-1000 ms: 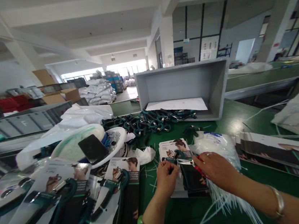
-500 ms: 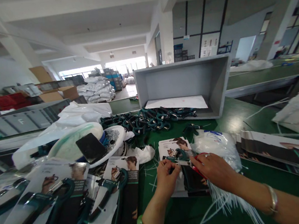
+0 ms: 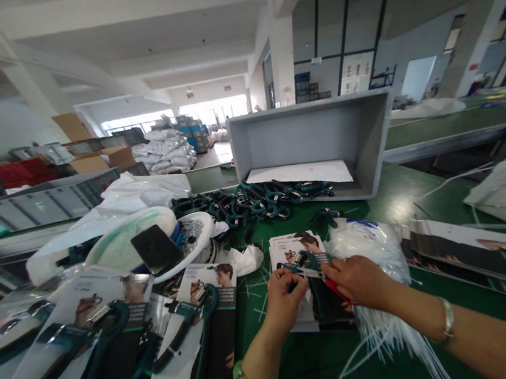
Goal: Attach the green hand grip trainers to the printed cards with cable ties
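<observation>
My right hand (image 3: 361, 281) is closed round red-handled cutters (image 3: 337, 290), whose metal jaws point left over a stack of printed cards (image 3: 283, 250). On the top card lies a dark green hand grip exerciser (image 3: 308, 261), right at the cutter's tip. My left hand (image 3: 286, 299) is closed in a pinch at the exerciser's left side. What its fingertips hold is too small to make out. To the right of the stack, a plastic bag (image 3: 365, 243) spills white cable ties (image 3: 393, 335) toward the table's front edge.
Left lie several hand grips fastened on cards (image 3: 213, 336). Behind them are a white bowl of small metal parts (image 3: 194, 239) and a phone-like black slab (image 3: 155, 249). A pile of green hand grips (image 3: 254, 201) spreads before a grey crate (image 3: 305, 131). More cards (image 3: 482, 253) are at right.
My right hand and the cutters have shifted slightly, and the cutters' handles appear closer together. My left hand stays almost in place beside the hand grip exerciser.
</observation>
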`<action>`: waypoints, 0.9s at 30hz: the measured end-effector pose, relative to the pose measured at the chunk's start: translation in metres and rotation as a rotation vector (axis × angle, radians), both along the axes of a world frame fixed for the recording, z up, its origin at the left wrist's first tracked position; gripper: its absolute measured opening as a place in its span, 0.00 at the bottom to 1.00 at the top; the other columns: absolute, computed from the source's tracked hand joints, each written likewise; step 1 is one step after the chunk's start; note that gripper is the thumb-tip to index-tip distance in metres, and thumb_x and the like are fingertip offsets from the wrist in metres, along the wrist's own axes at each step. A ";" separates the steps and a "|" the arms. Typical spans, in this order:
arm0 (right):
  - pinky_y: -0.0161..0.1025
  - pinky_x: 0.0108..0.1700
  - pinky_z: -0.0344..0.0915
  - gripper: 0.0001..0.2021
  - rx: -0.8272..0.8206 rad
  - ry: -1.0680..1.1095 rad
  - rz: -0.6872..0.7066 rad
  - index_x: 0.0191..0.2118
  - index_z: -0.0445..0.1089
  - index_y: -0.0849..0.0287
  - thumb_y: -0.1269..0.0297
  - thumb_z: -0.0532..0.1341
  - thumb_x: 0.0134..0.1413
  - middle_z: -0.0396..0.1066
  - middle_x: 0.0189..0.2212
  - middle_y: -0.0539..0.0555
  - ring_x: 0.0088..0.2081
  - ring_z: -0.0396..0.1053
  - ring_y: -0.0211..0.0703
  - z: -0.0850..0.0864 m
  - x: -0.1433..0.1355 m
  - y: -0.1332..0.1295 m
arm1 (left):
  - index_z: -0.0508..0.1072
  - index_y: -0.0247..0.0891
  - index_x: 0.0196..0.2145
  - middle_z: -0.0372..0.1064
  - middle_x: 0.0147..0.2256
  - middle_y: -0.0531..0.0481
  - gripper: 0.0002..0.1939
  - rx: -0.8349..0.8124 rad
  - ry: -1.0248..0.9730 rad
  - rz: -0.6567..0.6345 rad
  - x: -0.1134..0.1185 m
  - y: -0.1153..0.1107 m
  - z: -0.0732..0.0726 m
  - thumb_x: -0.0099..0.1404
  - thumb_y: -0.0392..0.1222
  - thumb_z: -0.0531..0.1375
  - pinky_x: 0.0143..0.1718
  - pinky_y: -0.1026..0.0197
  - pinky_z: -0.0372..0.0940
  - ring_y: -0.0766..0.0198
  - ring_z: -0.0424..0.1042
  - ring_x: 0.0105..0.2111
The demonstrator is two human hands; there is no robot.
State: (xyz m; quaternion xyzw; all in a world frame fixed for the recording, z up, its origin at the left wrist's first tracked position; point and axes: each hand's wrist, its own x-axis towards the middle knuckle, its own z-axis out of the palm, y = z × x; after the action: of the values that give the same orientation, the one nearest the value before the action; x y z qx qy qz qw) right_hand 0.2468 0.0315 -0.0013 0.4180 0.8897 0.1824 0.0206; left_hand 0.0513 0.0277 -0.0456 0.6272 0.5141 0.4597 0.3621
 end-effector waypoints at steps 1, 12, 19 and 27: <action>0.36 0.25 0.54 0.15 -0.019 -0.007 0.002 0.44 0.65 0.62 0.72 0.56 0.47 0.71 0.32 0.58 0.27 0.69 0.46 0.000 0.000 0.000 | 0.71 0.37 0.21 0.62 0.31 0.49 0.07 -0.004 -0.013 0.004 0.000 0.000 0.000 0.54 0.40 0.58 0.43 0.60 0.58 0.61 0.63 0.38; 0.34 0.27 0.54 0.12 -0.324 0.126 -0.096 0.34 0.68 0.58 0.54 0.56 0.52 0.73 0.28 0.54 0.31 0.71 0.46 0.030 0.002 -0.001 | 0.70 0.36 0.30 0.66 0.30 0.50 0.14 -0.141 -0.247 0.319 -0.014 0.001 -0.012 0.54 0.51 0.57 0.36 0.62 0.61 0.64 0.66 0.31; 0.32 0.24 0.49 0.18 -0.567 0.010 -0.043 0.32 0.72 0.52 0.46 0.63 0.36 0.72 0.26 0.49 0.27 0.68 0.43 0.071 -0.020 0.001 | 0.73 0.40 0.34 0.70 0.36 0.48 0.18 -0.209 0.204 0.205 -0.036 -0.016 0.001 0.50 0.55 0.61 0.32 0.63 0.58 0.62 0.67 0.32; 0.31 0.24 0.50 0.23 -0.745 0.013 -0.039 0.33 0.73 0.55 0.44 0.65 0.30 0.69 0.25 0.48 0.24 0.63 0.37 0.066 -0.039 0.026 | 0.74 0.40 0.29 0.73 0.27 0.53 0.15 -0.264 0.288 0.096 -0.036 -0.017 0.008 0.49 0.54 0.61 0.23 0.67 0.52 0.66 0.67 0.25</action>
State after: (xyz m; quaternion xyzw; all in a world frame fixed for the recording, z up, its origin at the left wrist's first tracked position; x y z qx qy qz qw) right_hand 0.2080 0.0578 0.0642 0.3997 0.8871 -0.1571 0.1692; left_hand 0.0152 0.0103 -0.0379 0.6083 0.6457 0.3108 0.3413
